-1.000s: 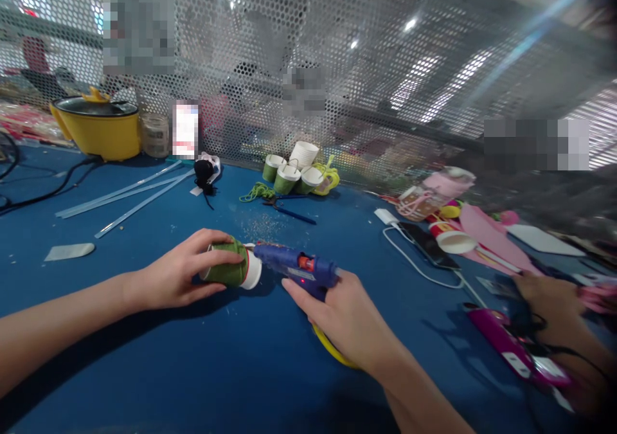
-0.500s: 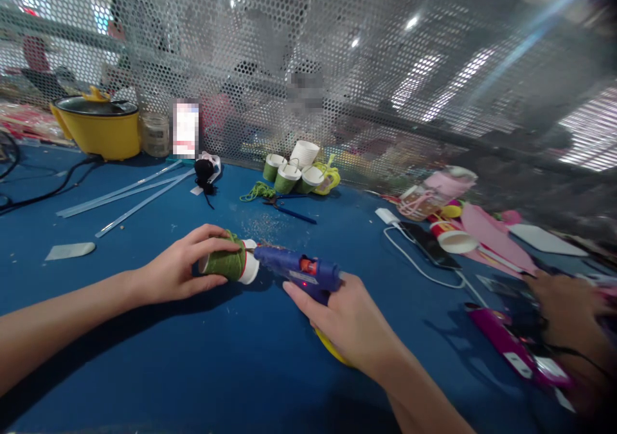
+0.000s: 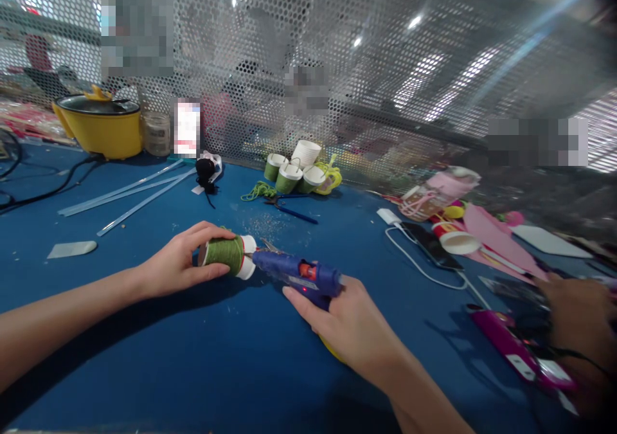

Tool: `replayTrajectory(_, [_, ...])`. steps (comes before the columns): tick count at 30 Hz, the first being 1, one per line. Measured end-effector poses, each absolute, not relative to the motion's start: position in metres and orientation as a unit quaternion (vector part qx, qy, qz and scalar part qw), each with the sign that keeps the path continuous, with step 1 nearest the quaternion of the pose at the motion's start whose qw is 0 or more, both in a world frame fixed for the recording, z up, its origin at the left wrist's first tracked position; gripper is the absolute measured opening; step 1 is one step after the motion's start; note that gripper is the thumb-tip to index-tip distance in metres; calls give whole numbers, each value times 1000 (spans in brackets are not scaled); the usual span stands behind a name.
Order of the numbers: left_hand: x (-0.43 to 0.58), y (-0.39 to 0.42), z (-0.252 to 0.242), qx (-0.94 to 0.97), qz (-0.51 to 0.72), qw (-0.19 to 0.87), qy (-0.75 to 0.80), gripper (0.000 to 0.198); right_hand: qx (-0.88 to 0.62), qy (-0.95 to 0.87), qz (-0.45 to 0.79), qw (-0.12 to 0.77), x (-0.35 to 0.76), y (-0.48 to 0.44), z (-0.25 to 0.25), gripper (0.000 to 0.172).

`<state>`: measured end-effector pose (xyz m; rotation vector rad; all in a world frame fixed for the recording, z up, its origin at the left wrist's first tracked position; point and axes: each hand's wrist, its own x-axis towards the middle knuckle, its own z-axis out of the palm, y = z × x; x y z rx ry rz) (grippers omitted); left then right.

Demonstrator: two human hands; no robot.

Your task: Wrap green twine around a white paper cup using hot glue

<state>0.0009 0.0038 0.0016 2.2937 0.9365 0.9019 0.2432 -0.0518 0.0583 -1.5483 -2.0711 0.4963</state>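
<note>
- The yarn-wrapped cup (image 3: 225,256) – a white paper cup wound round with green yarn – lies on its side just above the blue worktop (image 3: 144,344), near the middle of the view, its white rim pointing right
- The left hand (image 3: 176,265) grips it: fingers curled over the top, thumb pressed against the near side, closed firmly round the cup's body
- The glue gun (image 3: 295,273), blue with a small red light on its side, points left with its nozzle at the cup's white rim; whether the tip touches is too fine to tell
- The right hand (image 3: 351,321) is wrapped round the gun's handle, fingers closed on it, forefinger stretched along the underside
- A yellow cord (image 3: 331,350) shows just under that hand
- Farther back on the worktop stands a cluster of green-wrapped cups (image 3: 293,175) with a plain white one among them, a loose tangle of green yarn (image 3: 258,191) and blue-handled scissors (image 3: 290,211) in front of them
- To the left lie long clear glue sticks (image 3: 128,195), a white scrap (image 3: 72,249) and, at the back, a yellow pot (image 3: 101,130) beside a jar (image 3: 157,134)
- To the right – a phone (image 3: 427,244) on a white cable, pink craft pieces, and a pink glue gun (image 3: 511,350) near a co-worker's hand (image 3: 578,305)
- A perforated metal screen (image 3: 337,67) closes off the back of the worktop
</note>
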Motion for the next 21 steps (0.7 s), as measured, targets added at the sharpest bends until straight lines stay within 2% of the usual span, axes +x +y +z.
replayTrajectory(14, [3, 6, -3, 795, 335, 323, 390, 38, -571, -758, 208, 237, 241, -55, 62, 14])
replayTrajectory(21, [2, 6, -1, 806, 338, 299, 384, 37, -567, -763, 192, 245, 241, -54, 62, 12])
